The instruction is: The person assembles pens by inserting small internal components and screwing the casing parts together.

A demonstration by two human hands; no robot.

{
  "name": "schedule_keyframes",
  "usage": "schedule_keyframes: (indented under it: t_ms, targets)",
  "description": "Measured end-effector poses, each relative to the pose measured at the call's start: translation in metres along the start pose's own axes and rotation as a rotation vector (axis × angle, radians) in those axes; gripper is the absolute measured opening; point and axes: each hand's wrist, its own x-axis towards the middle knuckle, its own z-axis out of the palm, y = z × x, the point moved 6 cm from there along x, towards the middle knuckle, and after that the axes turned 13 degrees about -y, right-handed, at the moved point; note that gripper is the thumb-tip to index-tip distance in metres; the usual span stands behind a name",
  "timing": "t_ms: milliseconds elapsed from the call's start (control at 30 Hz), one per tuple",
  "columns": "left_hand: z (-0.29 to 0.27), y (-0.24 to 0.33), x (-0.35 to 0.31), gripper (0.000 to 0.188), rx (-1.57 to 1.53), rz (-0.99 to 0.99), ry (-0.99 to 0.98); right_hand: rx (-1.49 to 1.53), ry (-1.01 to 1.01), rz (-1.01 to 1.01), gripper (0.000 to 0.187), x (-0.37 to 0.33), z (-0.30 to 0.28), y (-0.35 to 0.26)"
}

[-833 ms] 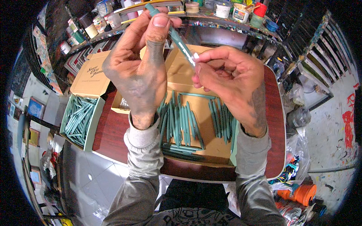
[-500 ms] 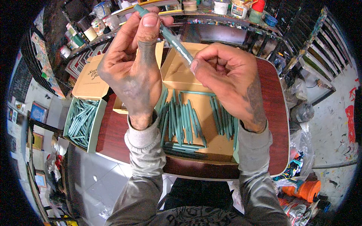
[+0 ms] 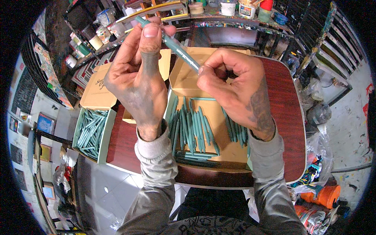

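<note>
A dark teal pen (image 3: 181,51) with white lettering is held slantwise above the table between my two hands. The thumb and fingers of my left hand (image 3: 141,74) pinch its upper left end. At the lower right end, the closed fingers of my right hand (image 3: 237,84) grip it, hiding its tip. Below lies an open cardboard box (image 3: 229,156) with several teal pens (image 3: 194,129) in loose rows, some partly behind my right hand. To the left, a second open box (image 3: 102,145) is heaped with similar pens (image 3: 92,133).
The boxes stand on a dark red table (image 3: 288,129) with a pale rim. Behind it runs a shelf (image 3: 219,17) crowded with paint pots. An orange container (image 3: 328,196) and plastic bags lie on the right, low beside the table. A dark rack (image 3: 333,55) stands at the far right.
Both hands keep their grip on the pen. The table and boxes appear slightly further right in the picture, while the left hand sits slightly lower. Nothing has been let go.
</note>
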Motion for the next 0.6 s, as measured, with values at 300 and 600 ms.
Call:
schedule_keyframes:
  t_ms: [300, 600]
  targets:
    - [-0.004, 0.002, -0.002, 0.037, 0.146, -0.065, -0.044, -0.041, 0.062, 0.086, 0.013, -0.001, 0.004, -0.003]
    - [-0.002, 0.004, -0.001, 0.03, -0.003, -0.022, -0.022, -0.005, 0.008, -0.12, 0.01, 0.004, 0.001, -0.008]
